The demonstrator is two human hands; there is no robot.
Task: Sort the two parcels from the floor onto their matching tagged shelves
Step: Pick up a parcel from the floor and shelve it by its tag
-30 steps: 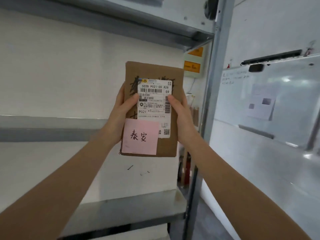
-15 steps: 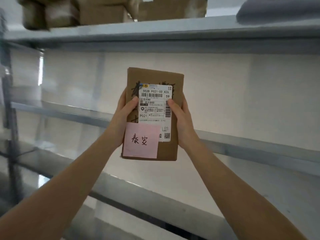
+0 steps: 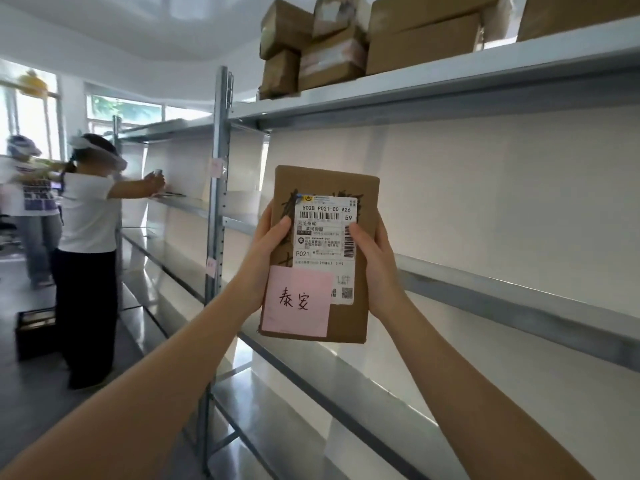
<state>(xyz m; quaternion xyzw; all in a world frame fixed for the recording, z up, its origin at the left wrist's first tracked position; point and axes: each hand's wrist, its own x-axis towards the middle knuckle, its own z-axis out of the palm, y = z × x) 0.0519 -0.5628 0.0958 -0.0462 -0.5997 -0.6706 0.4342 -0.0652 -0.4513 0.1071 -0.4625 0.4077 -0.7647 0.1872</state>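
**Holding one parcel upright before the shelves**

I see a flat, rectangular brown-paper parcel [image 3: 323, 254], slightly creased, clamped between my left hand [image 3: 265, 263] and right hand [image 3: 375, 268], thumbs pressed on its face. A white printed label [image 3: 325, 237] and pink handwritten note [image 3: 296, 301] cover it. Smooth grey metal shelves [image 3: 502, 285] stand behind.

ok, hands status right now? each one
Left hand: closed on the brown parcel's left edge.
Right hand: closed on the parcel's right edge.
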